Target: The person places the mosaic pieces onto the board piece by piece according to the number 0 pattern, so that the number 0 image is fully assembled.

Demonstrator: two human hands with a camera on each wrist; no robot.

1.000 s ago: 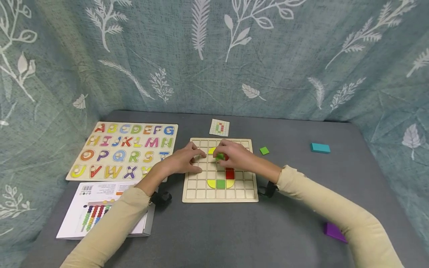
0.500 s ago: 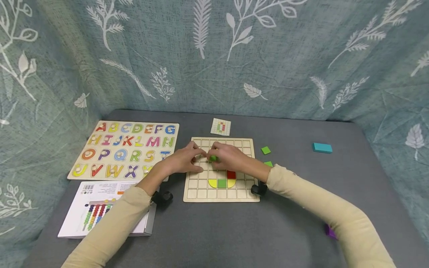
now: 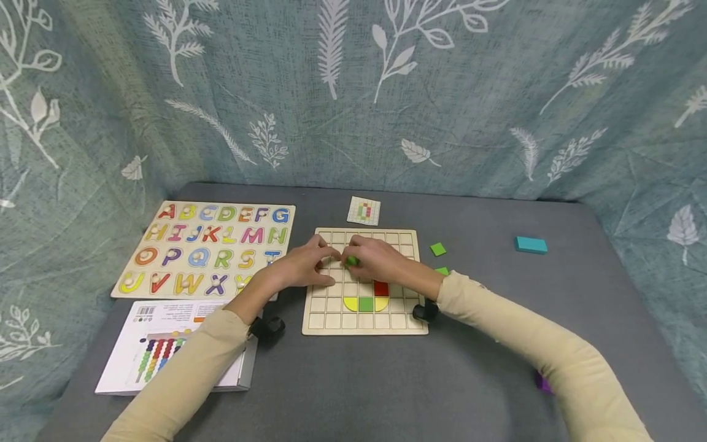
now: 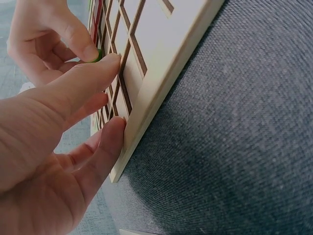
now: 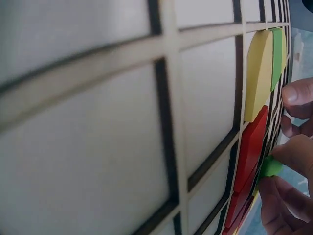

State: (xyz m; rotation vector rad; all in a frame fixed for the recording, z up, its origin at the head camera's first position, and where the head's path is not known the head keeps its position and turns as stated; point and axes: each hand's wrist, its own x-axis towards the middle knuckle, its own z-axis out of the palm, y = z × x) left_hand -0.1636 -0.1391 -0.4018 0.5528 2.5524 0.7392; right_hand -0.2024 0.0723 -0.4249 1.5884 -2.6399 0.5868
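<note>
My right hand (image 3: pixel 375 259) pinches a small green square tile (image 3: pixel 352 261) between thumb and fingers, close over the wooden grid board (image 3: pixel 364 326). In the right wrist view the green tile (image 5: pixel 270 168) stands beside a row of red tiles (image 5: pixel 250 147) and a yellow rounded piece (image 5: pixel 259 76). My left hand (image 3: pixel 301 265) rests with spread fingers on the board's left side, its fingertips (image 4: pixel 113 128) on the surface and holding nothing. Toward the front of the grid sit a green tile (image 3: pixel 366 304) and two yellow quarter-round pieces (image 3: pixel 350 303). My right hand hides the upper pieces.
A pattern card (image 3: pixel 364 210) lies behind the board. Loose green tiles (image 3: pixel 438 249) lie to its right, one partly under my sleeve. Farther right are a teal block (image 3: pixel 531 245) and a purple block (image 3: pixel 544 383). An alphabet puzzle (image 3: pixel 203 248) and white box (image 3: pixel 138 362) stand left.
My right hand has moved left over the board with the green tile, toward my left hand, then held still. A second loose green tile came into view beside the right sleeve.
</note>
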